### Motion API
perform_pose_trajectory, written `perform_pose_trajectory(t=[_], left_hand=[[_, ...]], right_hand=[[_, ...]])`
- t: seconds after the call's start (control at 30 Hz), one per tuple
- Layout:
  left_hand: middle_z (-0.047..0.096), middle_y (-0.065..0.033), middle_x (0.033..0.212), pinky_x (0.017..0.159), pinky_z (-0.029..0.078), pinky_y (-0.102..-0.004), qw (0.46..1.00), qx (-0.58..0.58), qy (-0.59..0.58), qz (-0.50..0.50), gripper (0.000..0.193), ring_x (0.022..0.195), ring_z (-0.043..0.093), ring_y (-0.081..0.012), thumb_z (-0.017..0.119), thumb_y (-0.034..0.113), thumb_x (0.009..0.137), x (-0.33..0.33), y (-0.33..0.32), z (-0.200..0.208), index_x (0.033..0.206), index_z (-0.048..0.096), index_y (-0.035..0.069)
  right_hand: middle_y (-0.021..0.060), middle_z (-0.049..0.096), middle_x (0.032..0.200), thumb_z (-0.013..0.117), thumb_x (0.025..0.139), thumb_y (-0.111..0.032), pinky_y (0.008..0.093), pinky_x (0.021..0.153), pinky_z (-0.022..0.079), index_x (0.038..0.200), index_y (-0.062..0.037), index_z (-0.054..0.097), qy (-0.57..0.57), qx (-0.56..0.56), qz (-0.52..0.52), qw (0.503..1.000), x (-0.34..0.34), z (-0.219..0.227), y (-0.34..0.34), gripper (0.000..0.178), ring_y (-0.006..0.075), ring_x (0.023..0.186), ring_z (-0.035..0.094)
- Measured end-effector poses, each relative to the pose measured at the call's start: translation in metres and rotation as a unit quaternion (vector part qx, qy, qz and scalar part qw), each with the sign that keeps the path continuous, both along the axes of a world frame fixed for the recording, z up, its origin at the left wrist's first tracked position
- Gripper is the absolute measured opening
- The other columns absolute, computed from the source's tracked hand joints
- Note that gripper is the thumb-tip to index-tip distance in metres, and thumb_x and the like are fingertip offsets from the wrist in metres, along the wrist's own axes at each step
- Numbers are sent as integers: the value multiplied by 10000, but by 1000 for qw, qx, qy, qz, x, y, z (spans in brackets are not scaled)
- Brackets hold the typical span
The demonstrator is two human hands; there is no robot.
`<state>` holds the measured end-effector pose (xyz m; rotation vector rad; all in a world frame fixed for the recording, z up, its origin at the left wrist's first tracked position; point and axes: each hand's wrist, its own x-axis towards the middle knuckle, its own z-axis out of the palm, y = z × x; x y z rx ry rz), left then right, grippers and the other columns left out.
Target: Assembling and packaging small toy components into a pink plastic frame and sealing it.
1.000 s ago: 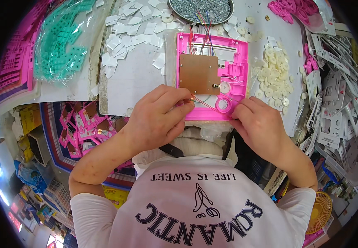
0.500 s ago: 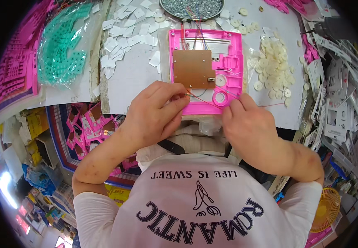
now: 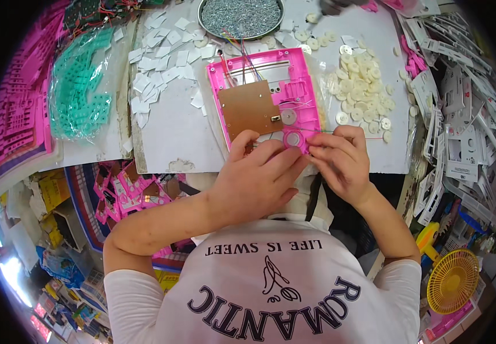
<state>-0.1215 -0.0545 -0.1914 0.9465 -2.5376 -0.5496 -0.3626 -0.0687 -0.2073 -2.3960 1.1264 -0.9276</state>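
A pink plastic housing [image 3: 314, 86] lies turned slightly counter-clockwise in front of me, its inner side up. Over its left part sits a brown circuit board [image 3: 248, 109] with a small slide switch [image 3: 275, 118]. My left hand [image 3: 254, 183] grips the near edge of the housing, thumb by the board and fingers beside the round pink ring [image 3: 293, 138]. At the near right corner, my right hand [image 3: 342, 163] is closed in a pinch; what lies between its fingertips is hidden. A thin red wire [image 3: 375, 138] sticks out to the right behind that hand.
A round metal tray of screws [image 3: 242, 33] stands beyond the housing. White square pieces [image 3: 165, 69] lie left, cream discs [image 3: 362, 86] right. Bagged green parts [image 3: 81, 86] are at far left, stacked white panels [image 3: 460, 114] at far right. A dark tool [image 3: 340, 6] shows at the top.
The housing has turned counter-clockwise and shifted left. My left hand has moved right, from the red wire to the housing's near edge. The right hand's fingers have regrouped at the corner.
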Motion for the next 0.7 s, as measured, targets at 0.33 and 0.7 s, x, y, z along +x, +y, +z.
perform_pose_trajectory(t=[0.33, 0.7], left_hand=[[596, -23, 1213, 1065, 325, -545, 996, -69, -46, -16, 563, 1086, 565, -187, 736, 317, 793, -4, 2, -5, 1295, 636, 82], [623, -44, 1060, 1017, 405, -474, 975, -181, -113, -64, 363, 953, 591, -190, 661, 220, 794, -17, -8, 13, 1091, 706, 15]], right_hand=[[83, 647, 1164, 784, 729, -3, 326, 722, 475, 1093, -70, 741, -9, 79, -35, 996, -9, 6, 22, 373, 287, 942, 531], [153, 614, 1226, 671, 759, -122, 413, 797, 494, 1144, 26, 680, 374, 8, 94, 923, 8, 61, 20, 413, 310, 1070, 590]])
